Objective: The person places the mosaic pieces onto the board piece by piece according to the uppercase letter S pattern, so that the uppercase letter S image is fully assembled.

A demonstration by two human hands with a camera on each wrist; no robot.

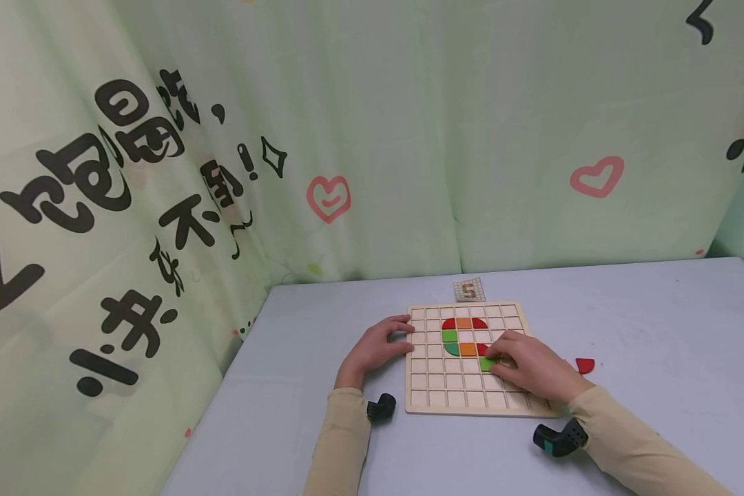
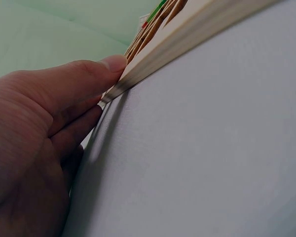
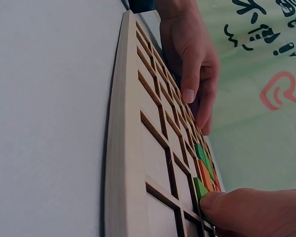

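Observation:
A wooden grid board (image 1: 426, 381) lies on the table with coloured tiles in several cells. My left hand (image 1: 379, 350) rests at its left edge, its thumb (image 2: 96, 76) and fingertips touching the rim. Over the board's right half, my right hand (image 1: 533, 365) pinches a light green square tile (image 1: 486, 364) at a cell below the red tile (image 1: 482, 349). In the right wrist view the thumb bears on that green tile (image 3: 199, 187); the other fingertips are hidden. An orange tile (image 1: 468, 349) and a dark green rounded tile (image 1: 451, 349) sit in the same row as the red one.
A loose red rounded tile (image 1: 585, 366) lies on the table right of the board. Behind the board is a small pattern card (image 1: 469, 290). The table (image 1: 322, 310) has a pale cover, and a printed curtain (image 1: 397, 138) hangs behind it.

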